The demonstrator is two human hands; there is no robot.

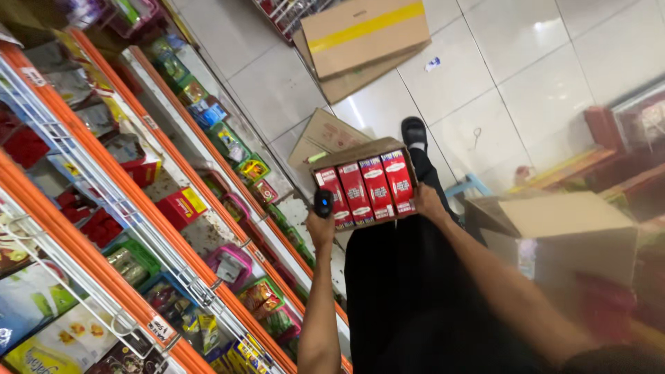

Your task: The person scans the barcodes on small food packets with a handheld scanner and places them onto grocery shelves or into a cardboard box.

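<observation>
Cardboard tray (pixel 324 161) of red cartons (pixel 366 187) rests in our right hand (pixel 428 202); our left hand (pixel 321 225) grips a black scanner (pixel 323 202). Orange-edged shelves (pixel 173 208) stand just left, cardboard boxes (pixel 364 31) litter the floor (pixel 485 76) ahead.

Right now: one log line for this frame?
left hand: grips black handheld device | right hand: holds open carton of red boxes | beside orange shelves

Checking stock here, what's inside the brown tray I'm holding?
The brown tray holds four red cartons in a row. Anything beneath them is covered. The left hand grips a dark handheld device.
</observation>
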